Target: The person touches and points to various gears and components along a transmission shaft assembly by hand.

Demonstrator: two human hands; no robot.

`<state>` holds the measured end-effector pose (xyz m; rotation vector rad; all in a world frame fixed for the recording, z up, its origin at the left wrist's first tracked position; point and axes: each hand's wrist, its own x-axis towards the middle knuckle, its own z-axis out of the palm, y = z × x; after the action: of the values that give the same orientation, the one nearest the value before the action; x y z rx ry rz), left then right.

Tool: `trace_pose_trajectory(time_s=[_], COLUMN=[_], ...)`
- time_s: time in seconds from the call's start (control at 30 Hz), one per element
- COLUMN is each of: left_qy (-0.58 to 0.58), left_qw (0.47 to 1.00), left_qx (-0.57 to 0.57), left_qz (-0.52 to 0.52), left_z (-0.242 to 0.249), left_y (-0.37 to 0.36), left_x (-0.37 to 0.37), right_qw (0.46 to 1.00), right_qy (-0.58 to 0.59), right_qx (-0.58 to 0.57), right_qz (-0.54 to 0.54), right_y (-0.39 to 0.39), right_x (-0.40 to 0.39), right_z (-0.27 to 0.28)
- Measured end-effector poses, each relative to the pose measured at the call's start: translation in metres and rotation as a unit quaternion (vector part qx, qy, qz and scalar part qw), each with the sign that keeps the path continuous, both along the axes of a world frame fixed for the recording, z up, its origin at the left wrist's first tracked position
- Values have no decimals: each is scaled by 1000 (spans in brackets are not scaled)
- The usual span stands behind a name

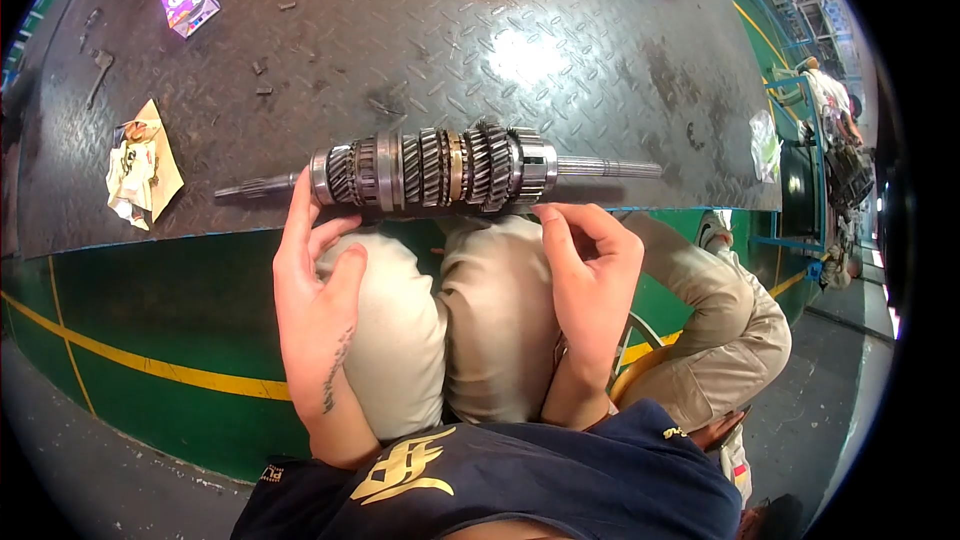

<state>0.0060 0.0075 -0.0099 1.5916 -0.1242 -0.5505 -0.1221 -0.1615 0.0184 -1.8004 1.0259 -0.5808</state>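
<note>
A gear shaft (430, 170) lies lengthwise along the near edge of the metal table, with several helical gears, a brass-coloured ring and splined ends. My left hand (315, 285) is open at its left side. The outstretched index finger reaches the collar at that end, while the thumb stays apart below the table edge. Close to the right end of the gear stack is my right hand (597, 275), its fingers curled and thumb and index fingertips brought together. Whatever lies between those fingertips, if anything, is too small to make out.
The tread-plate table (400, 60) carries a purple box (190, 2), a torn paper packet (143, 168), a small tool (99, 75) and a plastic bag (765, 145). A person's bent leg (720, 330) is close on my right. Another person (832, 105) is farther off.
</note>
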Motion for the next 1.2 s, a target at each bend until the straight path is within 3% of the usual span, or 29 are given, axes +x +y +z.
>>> trace_pose_trajectory(time_s=[0.17, 0.3, 0.57, 0.63, 1.2], left_qy=[-3, -1, 1, 2, -1], left_qw=[1000, 1000, 1000, 1000, 1000], left_qx=[-4, -4, -13, -17, -7], left_qz=[-5, -6, -1, -3, -1], left_z=[-1, 0, -2, -3, -2], left_y=[0, 0, 0, 0, 0], left_x=[1, 1, 0, 0, 0], right_qw=[999, 998, 999, 999, 998], right_qy=[-34, 3, 29, -37, -6], right_qx=[13, 3, 3, 0, 14], right_qz=[3, 63, 35, -6, 63], right_y=[0, -2, -2, 0, -2], right_x=[3, 3, -1, 1, 7], right_z=[1, -2, -1, -2, -3])
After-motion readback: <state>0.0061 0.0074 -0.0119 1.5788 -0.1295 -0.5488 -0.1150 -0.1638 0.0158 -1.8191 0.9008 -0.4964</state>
